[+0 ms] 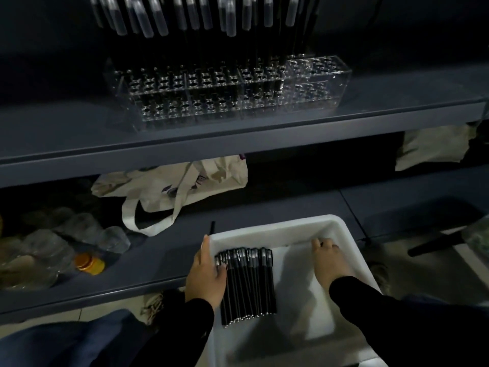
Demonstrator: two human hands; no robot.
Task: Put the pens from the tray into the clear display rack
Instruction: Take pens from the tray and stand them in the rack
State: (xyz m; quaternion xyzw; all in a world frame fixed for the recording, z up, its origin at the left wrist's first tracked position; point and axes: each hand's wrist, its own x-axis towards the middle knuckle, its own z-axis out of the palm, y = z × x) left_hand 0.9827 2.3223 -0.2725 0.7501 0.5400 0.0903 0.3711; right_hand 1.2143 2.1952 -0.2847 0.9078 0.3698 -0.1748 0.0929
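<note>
A white tray [341, 234] sits at the bottom centre on the lower shelf. Several black pens [248, 284] lie side by side in its left half. My left hand [206, 276] straddles the tray's left wall, thumb along the rim, fingers curled over the leftmost pens. My right hand [330, 260] reaches to the tray's far wall, its fingers curled round a dark, blurred thing that looks like a pen. The clear display rack [317, 83] stands on the upper shelf. Several black pens with clear caps [185, 35] stand in its left and middle holes; the right holes are bare.
A cream tote bag [185, 186] lies behind the tray under the upper shelf [79, 154]. Glass jars [53, 247] and an orange lid [88, 263] are at the left. One loose black pen [212, 227] stands just behind the tray. A pale cloth [434, 149] is at the right.
</note>
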